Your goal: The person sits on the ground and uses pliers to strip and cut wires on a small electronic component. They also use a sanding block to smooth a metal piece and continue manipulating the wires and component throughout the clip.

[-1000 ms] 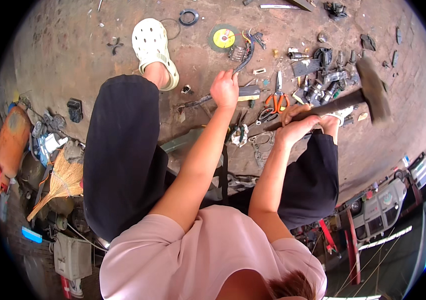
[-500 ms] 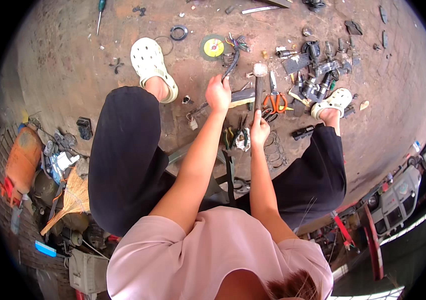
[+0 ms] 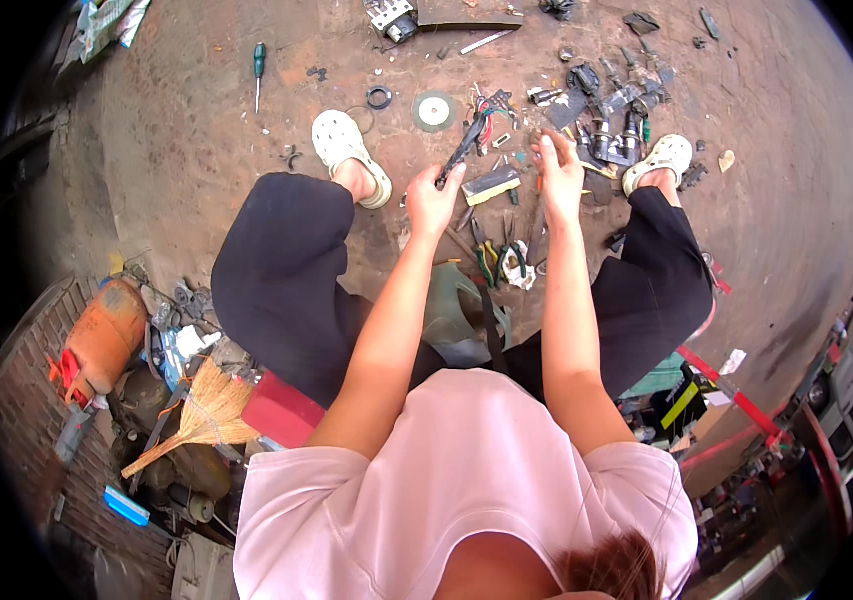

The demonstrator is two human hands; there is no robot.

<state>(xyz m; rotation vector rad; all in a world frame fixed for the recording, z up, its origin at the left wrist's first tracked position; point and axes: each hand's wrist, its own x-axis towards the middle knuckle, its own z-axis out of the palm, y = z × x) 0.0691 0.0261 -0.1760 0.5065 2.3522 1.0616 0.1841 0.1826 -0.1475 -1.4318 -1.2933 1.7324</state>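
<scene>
My left hand (image 3: 431, 205) is closed around a black-wrapped wire harness (image 3: 465, 150). Its far end splits into loose coloured wires (image 3: 489, 112) just above the floor. To the right, my right hand (image 3: 560, 182) has its fingers stretched out and holds nothing I can see. A dark handle-like bar (image 3: 537, 230) lies partly hidden beside that wrist. Between the hands rests a block (image 3: 491, 187) with a dark top and pale yellow side. Pliers (image 3: 486, 262) lie nearer to me, beside a crumpled white rag (image 3: 518, 268). A round abrasive disc (image 3: 434, 111) lies beyond the left hand.
Several black and metal parts (image 3: 618, 125) are heaped at the right, near my shoe (image 3: 662, 160). A screwdriver (image 3: 259, 75) and a black ring (image 3: 378, 97) lie at the far left. Behind my left knee are a straw broom (image 3: 208, 405) and an orange cylinder (image 3: 108, 335).
My right hand has let go of the hammer and moved outward with its fingers extended. My left hand still grips the wire harness. The whole view has shifted.
</scene>
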